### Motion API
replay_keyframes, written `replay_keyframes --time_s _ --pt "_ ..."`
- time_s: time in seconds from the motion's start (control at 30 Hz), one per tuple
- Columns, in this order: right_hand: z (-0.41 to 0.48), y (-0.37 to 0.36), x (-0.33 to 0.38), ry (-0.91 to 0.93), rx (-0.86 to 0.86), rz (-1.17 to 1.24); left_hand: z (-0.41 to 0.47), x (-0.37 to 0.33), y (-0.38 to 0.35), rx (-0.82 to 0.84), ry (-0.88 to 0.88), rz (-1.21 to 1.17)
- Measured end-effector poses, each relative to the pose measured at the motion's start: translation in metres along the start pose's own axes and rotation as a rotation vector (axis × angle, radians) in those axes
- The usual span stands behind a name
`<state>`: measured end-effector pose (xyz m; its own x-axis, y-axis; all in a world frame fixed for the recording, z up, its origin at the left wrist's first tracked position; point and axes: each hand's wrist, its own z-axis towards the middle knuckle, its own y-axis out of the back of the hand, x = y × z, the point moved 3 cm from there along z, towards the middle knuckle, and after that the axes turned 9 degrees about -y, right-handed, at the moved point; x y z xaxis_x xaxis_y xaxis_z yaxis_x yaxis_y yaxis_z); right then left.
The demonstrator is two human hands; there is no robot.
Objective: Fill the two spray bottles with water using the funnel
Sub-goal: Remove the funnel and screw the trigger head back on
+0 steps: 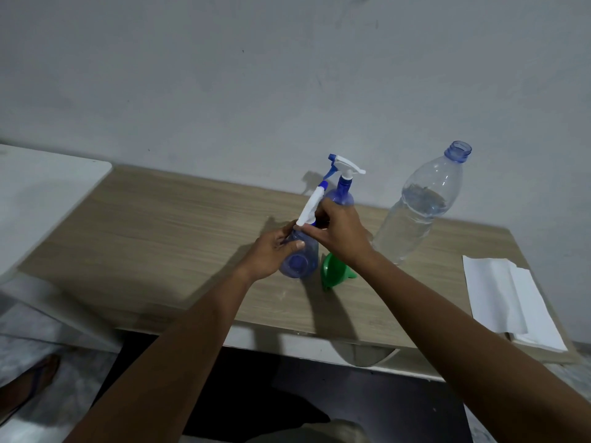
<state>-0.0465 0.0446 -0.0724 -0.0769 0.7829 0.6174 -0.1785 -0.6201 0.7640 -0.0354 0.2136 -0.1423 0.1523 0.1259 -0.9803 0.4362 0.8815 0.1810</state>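
We hold the near translucent blue plastic spray bottle (300, 262) upright on the pale wood-grain laminate tabletop (153, 231), close to its front edge. Our left hand (271, 254) wraps the bottle's rounded, glossy body, thumb laid across the front. Our right hand (339, 233) pinches the collar at the neck, just under the white trigger head with a blue nozzle tip (311, 207), which leans up and away to the left. Just right of the bottle a smooth green plastic funnel (334, 271) lies on its side, partly under our right wrist. Behind our hands stands the second blue spray bottle (340, 191), its white and blue trigger head on. Further right a tall clear ribbed plastic water bottle (419, 206) stands uncapped, about two-thirds full. Folded white paper towels (502, 298) lie at the table's right end.
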Motion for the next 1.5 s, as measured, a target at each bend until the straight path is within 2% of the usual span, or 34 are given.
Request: replay_keyframes --time_s 0.1,0.2,0.27,0.37,0.43,0.63,0.77,0.83,1.03,1.2,1.3,1.37,1.5 --pt "-0.003 0.001 -0.001 -0.038 0.042 0.075 0.000 -0.001 0.001 -0.014 -0.006 0.018" --pt "-0.008 0.004 -0.010 -0.133 0.130 0.365 -0.001 -0.001 0.000 -0.006 -0.016 0.019" --pt "-0.008 0.006 -0.015 -0.219 0.247 0.534 0.000 -0.001 0.000 -0.011 -0.009 -0.002" --pt "-0.006 0.010 -0.014 -0.268 0.450 0.615 -0.001 -0.007 -0.001 0.002 -0.006 -0.016" --pt "-0.005 0.010 -0.011 -0.246 0.499 0.596 -0.001 -0.008 -0.002 0.011 -0.017 -0.023" --pt "-0.003 0.002 -0.011 -0.252 0.366 0.529 -0.001 -0.009 -0.001 -0.004 -0.009 -0.006" --pt "-0.007 -0.006 -0.003 -0.220 0.161 0.476 -0.001 -0.010 -0.002 -0.007 -0.026 0.004" --pt "-0.009 -0.010 -0.005 -0.231 0.115 0.506 -0.001 -0.009 -0.003 -0.005 -0.035 -0.006" --pt "-0.015 0.000 -0.019 -0.296 0.225 0.694 -0.002 -0.012 -0.004 0.007 -0.040 -0.031" --pt "-0.006 0.001 -0.020 -0.258 0.348 0.653 -0.002 -0.009 -0.002 0.014 -0.022 -0.030" --pt "-0.006 -0.001 -0.017 -0.219 0.394 0.540 -0.003 -0.011 -0.002 0.000 -0.023 -0.042" --pt "-0.006 -0.002 -0.014 -0.222 0.362 0.509 -0.002 -0.011 -0.004 0.004 -0.030 -0.035" --pt "-0.007 -0.004 -0.008 -0.233 0.186 0.493 -0.002 -0.008 -0.004 -0.001 -0.016 -0.042"
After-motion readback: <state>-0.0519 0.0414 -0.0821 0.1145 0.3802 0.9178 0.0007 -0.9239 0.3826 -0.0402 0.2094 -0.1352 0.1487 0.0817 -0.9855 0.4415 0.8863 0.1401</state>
